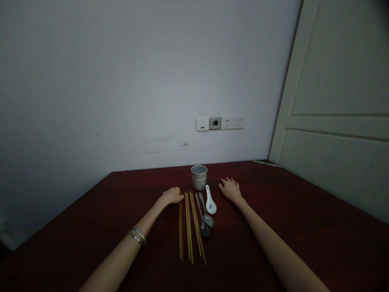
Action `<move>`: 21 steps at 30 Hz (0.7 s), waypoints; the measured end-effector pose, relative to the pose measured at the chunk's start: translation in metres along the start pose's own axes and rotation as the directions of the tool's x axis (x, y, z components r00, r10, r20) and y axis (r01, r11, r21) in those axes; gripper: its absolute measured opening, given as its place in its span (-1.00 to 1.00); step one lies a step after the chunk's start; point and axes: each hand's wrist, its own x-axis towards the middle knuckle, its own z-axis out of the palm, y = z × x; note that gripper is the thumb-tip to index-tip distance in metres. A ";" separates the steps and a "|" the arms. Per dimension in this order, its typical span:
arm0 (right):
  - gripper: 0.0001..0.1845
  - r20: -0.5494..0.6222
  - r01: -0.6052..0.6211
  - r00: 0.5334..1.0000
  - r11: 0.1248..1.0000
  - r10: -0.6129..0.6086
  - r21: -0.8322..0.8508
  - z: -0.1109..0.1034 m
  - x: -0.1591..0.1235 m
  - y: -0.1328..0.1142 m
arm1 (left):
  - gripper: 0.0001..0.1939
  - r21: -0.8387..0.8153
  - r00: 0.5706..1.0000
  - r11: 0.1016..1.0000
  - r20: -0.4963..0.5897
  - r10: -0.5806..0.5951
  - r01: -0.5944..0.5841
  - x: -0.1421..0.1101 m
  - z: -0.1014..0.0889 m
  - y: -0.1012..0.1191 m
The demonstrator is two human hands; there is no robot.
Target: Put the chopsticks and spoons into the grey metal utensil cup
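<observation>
My left hand (172, 195) is closed at the far ends of the leftmost pair of darker chopsticks (181, 231), its fingers partly hiding those ends. Two more pairs of lighter wooden chopsticks (189, 229) lie just right of them, pointing toward me. Beside these rest two metal spoons (208, 220), their bowls nearest me and touching or overlapping. A white ceramic soup spoon (210, 206) with a blue mark lies farther right. My right hand (230, 189) rests palm down on the table, fingers spread, holding nothing. Between the hands, farther back, stands a silver metal cup (199, 178).
The dark red table (121, 227) reaches back to a pale wall (146, 81). Wall sockets (232, 123) sit above its back edge. A white panelled door (340, 93) borders the right side. A thin strip (266, 163) lies at the back right corner.
</observation>
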 end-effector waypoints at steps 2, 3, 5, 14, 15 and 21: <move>-0.50 0.001 0.001 1.000 1.000 -0.001 0.004 0.001 0.001 0.000 | -0.69 0.005 1.000 1.000 -0.004 -0.004 0.004 0.001 0.001 0.000; -0.50 0.000 0.003 1.000 1.000 -0.003 0.006 0.001 0.001 0.001 | -0.68 0.006 1.000 1.000 -0.007 -0.010 0.010 0.001 0.001 0.001; -0.49 -0.009 0.010 1.000 1.000 -0.010 0.013 0.002 0.001 0.002 | -0.65 0.003 1.000 1.000 -0.027 -0.014 0.015 0.000 0.002 0.002; -0.50 -0.024 0.015 1.000 1.000 -0.014 0.018 0.003 0.001 0.002 | -0.64 -0.023 0.991 0.998 -0.122 -0.055 0.052 -0.002 0.007 0.009; -0.50 -0.026 0.016 1.000 1.000 -0.015 0.018 0.002 0.001 0.002 | -0.64 -0.022 0.990 0.998 -0.127 -0.058 0.055 -0.001 0.007 0.008; -0.51 -0.028 0.010 1.000 1.000 -0.009 0.012 0.001 0.000 0.001 | -0.67 -0.025 0.984 0.999 -0.172 -0.045 0.041 0.003 0.010 0.008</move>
